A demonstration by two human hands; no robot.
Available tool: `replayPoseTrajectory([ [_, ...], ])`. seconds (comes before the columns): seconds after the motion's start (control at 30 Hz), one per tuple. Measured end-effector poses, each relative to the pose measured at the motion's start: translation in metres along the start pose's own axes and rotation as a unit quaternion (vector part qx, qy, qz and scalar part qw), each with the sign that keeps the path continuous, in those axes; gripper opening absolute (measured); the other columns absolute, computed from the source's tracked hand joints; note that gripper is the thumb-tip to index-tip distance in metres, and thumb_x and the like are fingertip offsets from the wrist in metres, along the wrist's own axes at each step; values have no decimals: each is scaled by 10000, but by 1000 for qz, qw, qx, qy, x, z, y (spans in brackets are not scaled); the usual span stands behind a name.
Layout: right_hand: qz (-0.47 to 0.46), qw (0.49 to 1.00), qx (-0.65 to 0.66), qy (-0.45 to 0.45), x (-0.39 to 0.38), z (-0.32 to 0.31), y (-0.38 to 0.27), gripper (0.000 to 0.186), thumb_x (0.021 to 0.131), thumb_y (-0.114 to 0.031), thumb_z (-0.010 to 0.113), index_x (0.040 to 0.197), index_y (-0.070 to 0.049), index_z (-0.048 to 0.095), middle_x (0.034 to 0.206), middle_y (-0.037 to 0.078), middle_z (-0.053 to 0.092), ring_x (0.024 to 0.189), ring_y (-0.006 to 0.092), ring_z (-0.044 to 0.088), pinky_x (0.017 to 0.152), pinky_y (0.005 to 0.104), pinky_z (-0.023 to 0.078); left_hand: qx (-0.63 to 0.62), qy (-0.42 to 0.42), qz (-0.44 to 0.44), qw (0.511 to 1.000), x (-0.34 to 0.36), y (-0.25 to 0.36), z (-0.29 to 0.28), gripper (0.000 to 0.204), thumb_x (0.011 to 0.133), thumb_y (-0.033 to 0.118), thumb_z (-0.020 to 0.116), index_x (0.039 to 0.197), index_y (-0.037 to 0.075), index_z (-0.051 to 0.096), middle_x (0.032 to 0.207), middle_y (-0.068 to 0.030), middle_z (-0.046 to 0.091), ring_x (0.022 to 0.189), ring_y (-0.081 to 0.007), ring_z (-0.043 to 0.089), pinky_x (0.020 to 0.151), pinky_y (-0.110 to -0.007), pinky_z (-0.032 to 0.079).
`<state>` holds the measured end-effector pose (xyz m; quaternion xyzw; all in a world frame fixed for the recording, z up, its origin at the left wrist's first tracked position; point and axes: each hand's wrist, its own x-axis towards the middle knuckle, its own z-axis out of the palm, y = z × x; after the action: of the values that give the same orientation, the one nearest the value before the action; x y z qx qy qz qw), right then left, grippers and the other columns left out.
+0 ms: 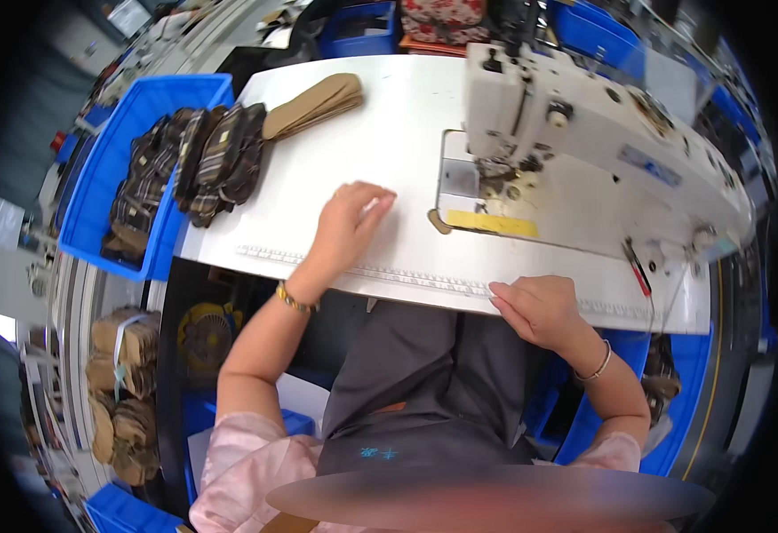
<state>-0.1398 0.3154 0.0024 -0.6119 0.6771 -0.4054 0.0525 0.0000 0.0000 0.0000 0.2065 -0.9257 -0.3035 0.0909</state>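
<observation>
Above the middle of a white sewing table, my left hand (351, 224) has its thumb and forefinger slightly apart, and nothing shows between them. At the table's near edge rests my right hand (540, 309), fingers curled; their undersides are hidden. Beneath and beside it runs a ruler strip (406, 277) along that edge. A white sewing machine (575, 142) stands on the right, its needle area beyond my right hand. Close to its plate lies a small tan piece (439, 221). Fanned tan, round-ended flat pieces (318, 104) lie at the far left of the table.
A blue bin (87, 222) at the left holds dark plaid fabric pieces (224, 164), some spilling onto the table. Red-handled snips (639, 271) lie at the right. Tied tan bundles (127, 355) stand lower left, near a yellow fan (207, 338). Another blue bin (691, 400) sits lower right.
</observation>
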Motion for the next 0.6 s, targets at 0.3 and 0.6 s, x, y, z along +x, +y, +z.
replayPoseTrajectory([
  [0.3, -120, 988, -63, -72, 26, 6, 1, 152, 832, -200, 763, 901, -102, 670, 638, -7, 512, 527, 152, 568, 460, 320, 431, 200, 36, -82, 976, 143, -65, -22, 213, 957, 238, 643, 1016, 57, 738, 996, -159, 732, 945, -355, 690, 829, -450, 533],
  [0.6, -98, 991, -72, -51, 9, 4, -18, 145, 818, -167, 768, 913, -93, 685, 645, -19, 500, 528, 142, 554, 452, 309, 418, 235, -61, -85, 966, 165, -63, -16, 230, 968, 259, 644, 1026, 46, 708, 1077, -168, 709, 1026, -347, 672, 855, -456, 534],
])
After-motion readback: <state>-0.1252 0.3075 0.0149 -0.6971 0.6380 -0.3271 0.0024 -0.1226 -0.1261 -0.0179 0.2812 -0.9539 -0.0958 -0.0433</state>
